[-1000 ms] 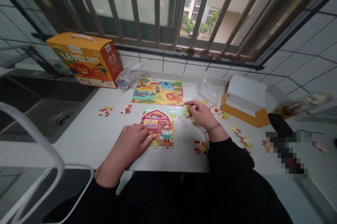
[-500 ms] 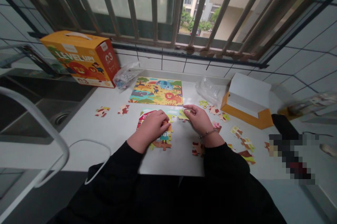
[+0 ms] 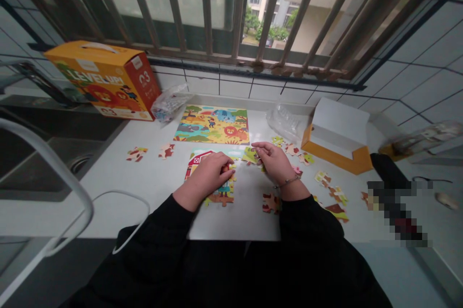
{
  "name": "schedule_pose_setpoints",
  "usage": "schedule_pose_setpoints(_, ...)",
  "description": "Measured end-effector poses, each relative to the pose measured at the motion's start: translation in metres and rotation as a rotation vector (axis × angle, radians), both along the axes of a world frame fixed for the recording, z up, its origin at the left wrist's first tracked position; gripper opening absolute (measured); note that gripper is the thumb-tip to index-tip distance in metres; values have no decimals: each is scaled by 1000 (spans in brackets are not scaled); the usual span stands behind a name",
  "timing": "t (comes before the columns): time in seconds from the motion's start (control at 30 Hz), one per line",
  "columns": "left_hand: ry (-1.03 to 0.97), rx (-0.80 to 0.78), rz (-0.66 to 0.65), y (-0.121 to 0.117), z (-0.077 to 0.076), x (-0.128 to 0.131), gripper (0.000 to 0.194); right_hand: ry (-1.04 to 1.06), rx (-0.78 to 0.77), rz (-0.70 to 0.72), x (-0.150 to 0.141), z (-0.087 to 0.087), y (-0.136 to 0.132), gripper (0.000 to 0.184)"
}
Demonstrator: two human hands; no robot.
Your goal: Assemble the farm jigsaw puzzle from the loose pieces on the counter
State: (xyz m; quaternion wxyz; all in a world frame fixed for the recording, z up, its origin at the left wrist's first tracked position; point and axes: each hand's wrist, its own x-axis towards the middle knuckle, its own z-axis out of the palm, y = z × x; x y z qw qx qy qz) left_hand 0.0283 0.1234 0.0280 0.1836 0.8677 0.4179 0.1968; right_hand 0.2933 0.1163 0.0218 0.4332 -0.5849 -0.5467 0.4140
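On the white counter lies a joined section of jigsaw puzzle (image 3: 221, 198) with a red barn and a standing figure, partly covered by my left hand (image 3: 211, 173). That hand rests across it, fingers loosely bent and thumb apart, gripping nothing. To its right, my right hand (image 3: 273, 161) pinches a green puzzle piece (image 3: 249, 155) between thumb and fingers, at the upper right edge of the joined section. Whether the piece touches the section I cannot tell. A brown-and-white puzzle piece (image 3: 269, 203) lies below my right wrist.
An animal picture board (image 3: 213, 125) lies behind the puzzle. Loose pieces (image 3: 166, 151) are at left, and several more (image 3: 323, 179) at right. An orange carton (image 3: 104, 81), clear plastic bags (image 3: 284, 122) and an open box (image 3: 336, 151) stand along the back. A white cable (image 3: 133, 196) crosses the left.
The camera view has shifted slightly. My right hand has tilted the green piece a little and its fingers have closed in somewhat. My left hand stays on the joined section.
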Motion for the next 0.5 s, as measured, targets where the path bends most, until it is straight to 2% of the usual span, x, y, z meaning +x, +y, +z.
schedule_pose_setpoints(0.13,-59,-37,43,-4,4,3,30,53,-22,74,-4,0,-2,46)
schedule_pose_setpoints(0.3,-104,-50,5,-6,9,6,22,80,-42,160,-11,0,-3,47)
schedule_pose_setpoints(0.5,-69,2,-26,-4,6,6,19,68,8,96,-5,-4,-1,48)
